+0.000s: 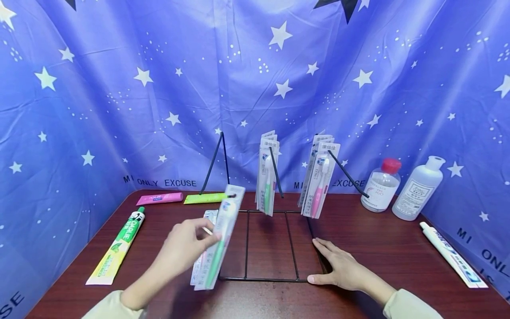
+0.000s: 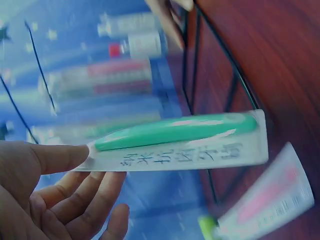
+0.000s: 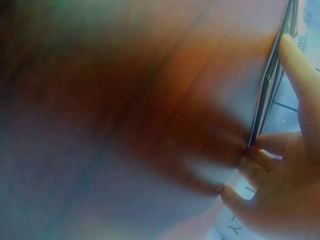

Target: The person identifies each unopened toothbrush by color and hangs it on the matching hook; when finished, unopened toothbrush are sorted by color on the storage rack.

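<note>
In the head view my left hand (image 1: 187, 243) pinches a packaged green toothbrush (image 1: 219, 243) between thumb and fingers, tilted above the left end of a black wire rack (image 1: 275, 280). The left wrist view shows the thumb on the front of the same pack (image 2: 190, 160). Another toothbrush pack (image 1: 198, 271) with pink lies on the table below it. My right hand (image 1: 344, 268) rests spread at the rack's right side, thumb by its front corner. A green toothbrush pack (image 1: 268, 177) and a pink toothbrush pack (image 1: 318, 181) hang on the rack's prongs, others behind them.
A third prong (image 1: 212, 161) rises at left. Toothpaste tubes lie about: yellow-green (image 1: 117, 250), pink (image 1: 160, 198), lime (image 1: 205, 198) and white (image 1: 454, 256). A red-capped bottle (image 1: 380, 186) and a white bottle (image 1: 418, 190) stand back right, before a starry blue curtain (image 1: 239, 66).
</note>
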`<move>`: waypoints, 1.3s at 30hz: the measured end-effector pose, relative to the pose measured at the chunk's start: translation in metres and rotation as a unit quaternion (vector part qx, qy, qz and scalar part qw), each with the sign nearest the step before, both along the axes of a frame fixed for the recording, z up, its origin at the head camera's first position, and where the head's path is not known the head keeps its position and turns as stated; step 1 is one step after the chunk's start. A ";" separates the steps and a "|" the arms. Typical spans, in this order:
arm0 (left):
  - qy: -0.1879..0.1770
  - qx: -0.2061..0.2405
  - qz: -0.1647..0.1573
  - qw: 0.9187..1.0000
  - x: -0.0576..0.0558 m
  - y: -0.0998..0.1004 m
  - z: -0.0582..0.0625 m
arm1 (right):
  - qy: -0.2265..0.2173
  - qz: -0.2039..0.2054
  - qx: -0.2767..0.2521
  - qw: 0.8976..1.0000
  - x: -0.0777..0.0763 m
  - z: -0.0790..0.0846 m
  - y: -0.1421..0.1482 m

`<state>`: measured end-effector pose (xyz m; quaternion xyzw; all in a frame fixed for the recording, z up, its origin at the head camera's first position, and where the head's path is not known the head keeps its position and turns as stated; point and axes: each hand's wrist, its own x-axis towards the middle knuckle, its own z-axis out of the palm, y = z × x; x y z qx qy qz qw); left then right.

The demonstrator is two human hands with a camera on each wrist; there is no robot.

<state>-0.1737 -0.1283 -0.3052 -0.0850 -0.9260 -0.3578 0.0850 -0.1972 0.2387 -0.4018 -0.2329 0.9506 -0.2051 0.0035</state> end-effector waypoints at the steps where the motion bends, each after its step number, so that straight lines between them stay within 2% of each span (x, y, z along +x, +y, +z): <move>1: 0.005 -0.003 -0.015 1.000 0.004 0.006 0.002 | 0.001 0.001 0.000 1.000 0.000 0.000 0.000; 6: 0.044 -0.008 -0.094 0.995 0.019 0.031 0.006 | 0.003 0.002 -0.001 1.000 0.000 -0.001 0.000; 10: 0.041 0.029 -0.148 0.988 0.029 0.045 0.011 | 0.001 0.000 0.000 1.000 0.000 0.000 0.001; 13: 0.031 0.069 -0.167 0.983 0.034 0.054 0.015 | -0.001 -0.001 -0.001 1.000 0.000 0.000 0.000; 17: 0.031 0.113 -0.171 0.978 0.037 0.063 0.022 | -0.003 -0.001 -0.003 1.000 0.001 0.000 0.000; 24: 0.011 0.170 -0.152 0.974 0.035 0.071 0.027 | 0.000 0.001 -0.003 1.000 0.001 -0.001 0.000; 32: 0.007 0.171 -0.144 0.975 0.028 0.075 0.024 | -0.008 -0.001 -0.002 1.000 0.001 0.000 0.001; 39: 0.021 0.162 -0.131 0.978 0.016 0.078 0.018 | -0.010 0.001 0.005 1.000 0.000 0.002 0.000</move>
